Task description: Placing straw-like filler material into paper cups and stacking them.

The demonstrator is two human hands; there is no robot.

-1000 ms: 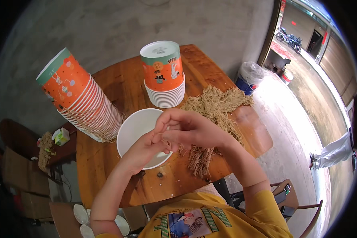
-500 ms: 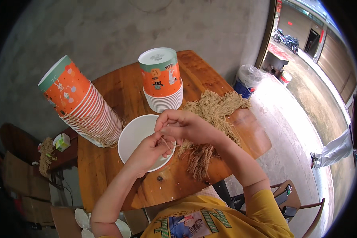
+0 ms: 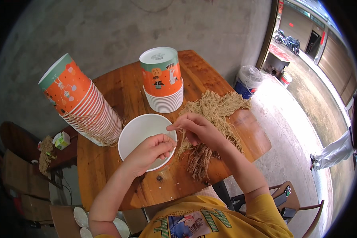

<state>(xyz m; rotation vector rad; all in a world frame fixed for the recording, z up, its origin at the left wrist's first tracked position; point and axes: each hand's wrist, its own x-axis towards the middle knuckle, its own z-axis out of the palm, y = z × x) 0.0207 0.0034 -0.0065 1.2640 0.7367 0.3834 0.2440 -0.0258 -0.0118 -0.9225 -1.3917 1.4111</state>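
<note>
1. left stack (image 3: 92, 109): nested paper tubs, orange with a green band and white rims, mouths down, leaning toward eleven o'clock; tan cords (image 3: 90, 122) cross its lower half.

2. tub (image 3: 135, 133): single, mouth up, plain white inside, between the left stack and the bundle; a little orange shows outside its rim at five o'clock.

3. left hand (image 3: 156, 148): over the tub, fingers curled, thumb pressed to forefinger; a pale strand (image 3: 174, 143) seems pinched there, short and fine, its full length not visible. whether the hand touches the rim, cannot tell.

4. right stack (image 3: 162, 85): same pattern, upright, mouths down, at twelve to one o'clock from the tub.

5. right hand (image 3: 196, 129): at about two o'clock from the left hand and apart from it, forefinger pointing to ten; whether the fingertips hold anything, cannot tell.

6. bundle (image 3: 216, 109): loose, crinkled tan cords, reddish brown at the lower end; long axis from one to seven o'clock. it lies on the table (image 3: 107, 178), at two o'clock from the left hand; the right hand is much the nearer, just above its left edge in view.
</note>
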